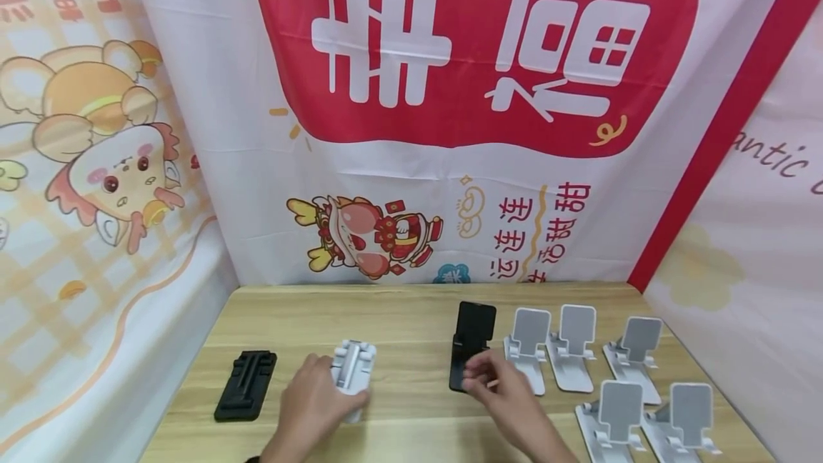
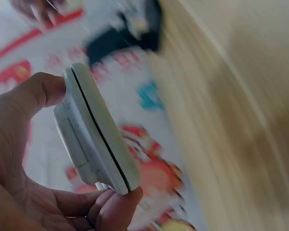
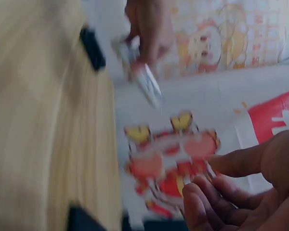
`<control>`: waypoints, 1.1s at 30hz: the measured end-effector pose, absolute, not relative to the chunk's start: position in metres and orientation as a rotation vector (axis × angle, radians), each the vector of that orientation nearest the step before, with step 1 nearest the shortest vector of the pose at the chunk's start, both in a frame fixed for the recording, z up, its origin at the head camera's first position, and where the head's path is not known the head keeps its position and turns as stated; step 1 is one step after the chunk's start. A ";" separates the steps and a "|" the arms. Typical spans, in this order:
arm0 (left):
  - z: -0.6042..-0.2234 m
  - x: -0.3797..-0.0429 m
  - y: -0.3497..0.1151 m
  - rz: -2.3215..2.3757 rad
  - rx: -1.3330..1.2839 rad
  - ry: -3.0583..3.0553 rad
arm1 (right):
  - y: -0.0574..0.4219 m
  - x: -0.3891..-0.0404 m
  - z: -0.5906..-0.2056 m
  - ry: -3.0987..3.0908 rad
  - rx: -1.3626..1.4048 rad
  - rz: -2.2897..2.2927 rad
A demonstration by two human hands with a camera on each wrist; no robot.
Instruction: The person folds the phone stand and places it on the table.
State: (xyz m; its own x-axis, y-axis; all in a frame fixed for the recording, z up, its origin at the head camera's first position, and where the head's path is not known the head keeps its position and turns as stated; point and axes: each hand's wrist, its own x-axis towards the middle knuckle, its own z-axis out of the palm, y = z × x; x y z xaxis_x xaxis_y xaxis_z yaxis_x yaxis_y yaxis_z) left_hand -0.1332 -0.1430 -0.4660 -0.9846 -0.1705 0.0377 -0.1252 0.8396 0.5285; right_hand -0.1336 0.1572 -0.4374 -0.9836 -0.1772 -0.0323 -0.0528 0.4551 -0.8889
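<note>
Within the left hand [image 1: 316,395], folded white stand [image 1: 355,369].

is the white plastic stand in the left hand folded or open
Folded: the white plastic stand shows two layers flat together along a dark seam.

The head view looks forward and down over the table [image 1: 411,313]; close, tilted wrist views share the cartoon print [image 3: 171,149].

smooth white plastic folded stand [image 1: 357,370], matt black plastic unfolded stand [image 1: 476,321], smooth wood-grain tabletop [image 1: 408,334], creased printed cloth backdrop [image 1: 398,161]
</note>
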 end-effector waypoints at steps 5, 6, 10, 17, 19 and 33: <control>-0.481 -0.150 -0.179 -0.796 0.356 -2.939 | 0.215 -0.141 -0.442 3.199 -0.318 -0.867; -0.484 -0.152 -0.183 -0.793 0.359 -2.938 | 0.229 -0.141 -0.443 3.279 -0.342 -0.730; -0.498 -0.161 -0.200 -0.779 0.375 -2.939 | 0.282 -0.145 -0.445 3.357 -0.406 -0.321; -0.519 -0.172 -0.225 -0.712 0.484 -3.013 | 0.328 -0.154 -0.445 3.125 -0.338 -0.288; -0.522 -0.173 -0.228 -0.697 0.496 -3.038 | 0.332 -0.155 -0.445 3.067 -0.282 -0.327; -0.518 -0.176 -0.224 -0.652 0.470 -3.140 | 0.339 -0.157 -0.435 2.952 -0.162 -0.423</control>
